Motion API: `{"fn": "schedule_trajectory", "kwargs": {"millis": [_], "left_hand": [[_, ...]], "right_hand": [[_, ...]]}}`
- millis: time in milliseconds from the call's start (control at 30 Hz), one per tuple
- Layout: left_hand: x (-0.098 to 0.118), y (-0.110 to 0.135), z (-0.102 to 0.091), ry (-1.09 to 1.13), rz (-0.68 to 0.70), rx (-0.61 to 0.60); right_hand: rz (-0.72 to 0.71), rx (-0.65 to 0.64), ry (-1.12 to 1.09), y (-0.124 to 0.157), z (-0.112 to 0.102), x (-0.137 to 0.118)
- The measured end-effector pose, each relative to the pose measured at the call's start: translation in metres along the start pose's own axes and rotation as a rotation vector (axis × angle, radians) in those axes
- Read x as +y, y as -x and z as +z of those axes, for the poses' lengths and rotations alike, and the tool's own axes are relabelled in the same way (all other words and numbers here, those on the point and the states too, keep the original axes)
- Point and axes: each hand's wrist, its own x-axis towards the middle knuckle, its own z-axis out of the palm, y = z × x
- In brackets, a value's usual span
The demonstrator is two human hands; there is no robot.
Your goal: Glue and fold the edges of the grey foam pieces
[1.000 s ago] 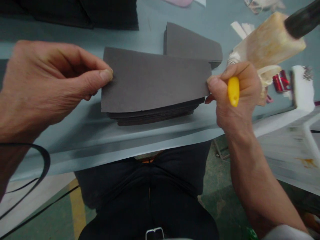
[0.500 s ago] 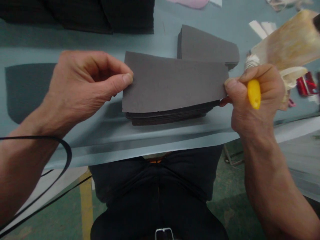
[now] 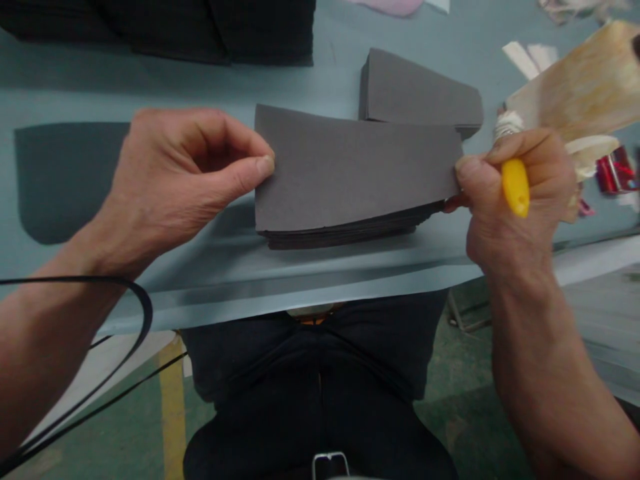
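A dark grey foam sheet [image 3: 350, 167] lies on top of a stack of like sheets [image 3: 345, 235] near the table's front edge. My left hand [image 3: 180, 180] pinches the sheet's left end between thumb and fingers. My right hand [image 3: 515, 193] pinches the right end with its thumb while its fingers are wrapped round a yellow-handled brush [image 3: 515, 187]. The brush's broad, glue-stained head [image 3: 580, 87] sticks up to the upper right.
A second stack of grey sheets [image 3: 420, 93] sits just behind. A single dark piece [image 3: 65, 180] lies flat at the left on the blue-grey table [image 3: 200, 267]. Black material [image 3: 200, 27] lies along the far edge. A red item [image 3: 615, 170] sits at the right. A black cable [image 3: 100, 293] loops over my left forearm.
Both hands and the top sheet sit a little further right in the picture, mostly from the view shifting left. The grips look the same.
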Motion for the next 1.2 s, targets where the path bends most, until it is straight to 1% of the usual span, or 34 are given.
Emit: {"fn": "schedule_trajectory", "kwargs": {"millis": [200,367,500,733,867,1067,1200], "left_hand": [[-0.0009,0.0023,0.0012,-0.046,0.010,0.003],[-0.0007,0.0020,0.0027,-0.006,0.016,0.034],[-0.0010,0.0020,0.0016,-0.034,0.042,0.019],[-0.0006,0.0044,0.0006,-0.083,0.072,0.007],[-0.0008,0.0056,0.0013,-0.096,0.092,0.000],[-0.0008,0.0055,0.0017,-0.119,0.092,-0.006],[0.0000,0.0061,0.0018,-0.113,0.094,-0.004]], "right_hand": [[-0.003,0.000,-0.021,-0.0013,0.0011,0.0002],[0.044,0.016,-0.016,-0.0003,0.0025,-0.0044],[0.045,0.015,0.001,0.0001,0.0037,-0.0059],[0.011,0.009,-0.004,0.0007,0.0031,0.0005],[0.031,0.022,-0.018,0.0010,0.0035,0.0002],[0.060,0.036,0.052,0.0004,0.0047,-0.0007],[0.046,0.056,0.024,-0.0006,0.0063,-0.0014]]}}
